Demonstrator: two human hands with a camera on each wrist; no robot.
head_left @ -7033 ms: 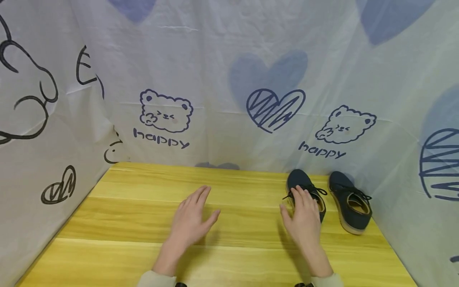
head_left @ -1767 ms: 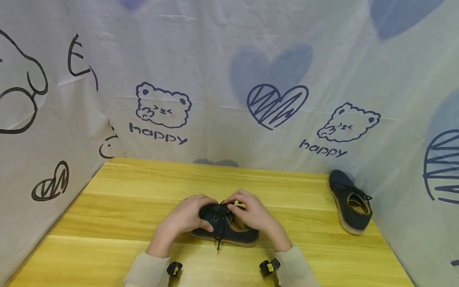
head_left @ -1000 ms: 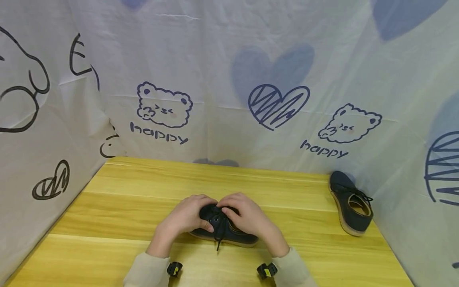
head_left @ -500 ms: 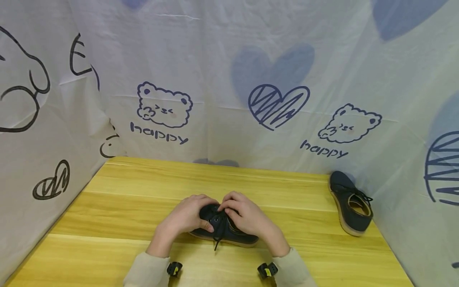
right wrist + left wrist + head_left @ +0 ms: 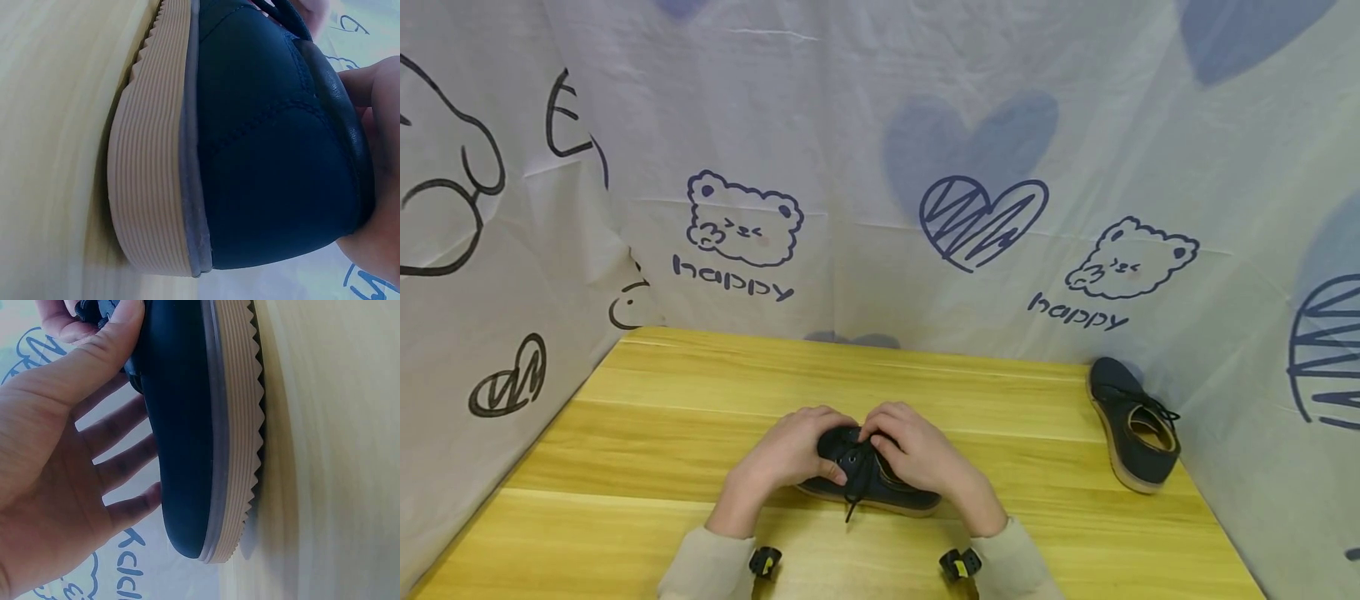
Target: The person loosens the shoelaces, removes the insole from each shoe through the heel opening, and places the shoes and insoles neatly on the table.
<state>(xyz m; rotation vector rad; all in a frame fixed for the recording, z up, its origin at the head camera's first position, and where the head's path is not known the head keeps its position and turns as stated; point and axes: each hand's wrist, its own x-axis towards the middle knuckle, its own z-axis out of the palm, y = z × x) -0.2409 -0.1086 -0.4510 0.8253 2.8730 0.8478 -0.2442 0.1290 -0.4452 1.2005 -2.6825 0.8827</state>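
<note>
A dark navy lace-up shoe with a ribbed tan sole lies sideways on the wooden table, toe to the left. Over its toe half, my left hand grips it, thumb on the near side and fingers on the far side. In the left wrist view those fingers pass behind the shoe's upper. My right hand arches over the shoe opening, its thumb and fingertips pinching at the black shoelace by the tongue. From the right wrist the heel hides most of these fingers.
The matching shoe stands at the table's back right, its lace tied in a bow. White printed cloth hangs behind and along both sides of the wooden table. Black wrist devices sit at both cuffs.
The shoe came from beside its pair to the front middle, turned sideways. Both hands, earlier spread, now hold it. Lately the right fingers shifted left along the laces; the near lace end swung slightly left.
</note>
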